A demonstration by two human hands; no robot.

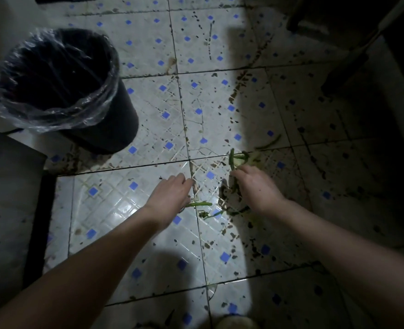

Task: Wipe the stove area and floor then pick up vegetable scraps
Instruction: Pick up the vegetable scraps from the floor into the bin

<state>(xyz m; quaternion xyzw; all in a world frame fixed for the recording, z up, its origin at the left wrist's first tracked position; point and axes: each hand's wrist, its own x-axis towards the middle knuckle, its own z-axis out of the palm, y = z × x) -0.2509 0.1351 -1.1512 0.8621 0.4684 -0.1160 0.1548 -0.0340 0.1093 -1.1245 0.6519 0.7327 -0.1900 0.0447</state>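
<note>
Beneath both outstretched hands, a tiled floor (148, 115) with small blue squares is streaked with dark stains (234, 97). They are thickest beyond and to the right of the right hand, which suggests the wiping here is far from finished. The stove is not in view. Well beyond the left hand and off to its left, a black bin (115, 119) with a clear liner stands open, its contents lost in shadow. A person's left hand (172, 195) reaches palm-down to the tiles with fingers bent. A green stalk (202, 204) juts out from under its thumb side, but whether it is pinched or merely lying there cannot be told. The right hand (255, 188) curls its fingers onto the vegetable scraps (232, 161), a tangle of green stems running from just past its fingertips back under the palm. One more stem (268, 143) lies apart, farther beyond the right hand. The pick-up looks barely begun: most scraps are on the floor and none can be seen in the bin.
</note>
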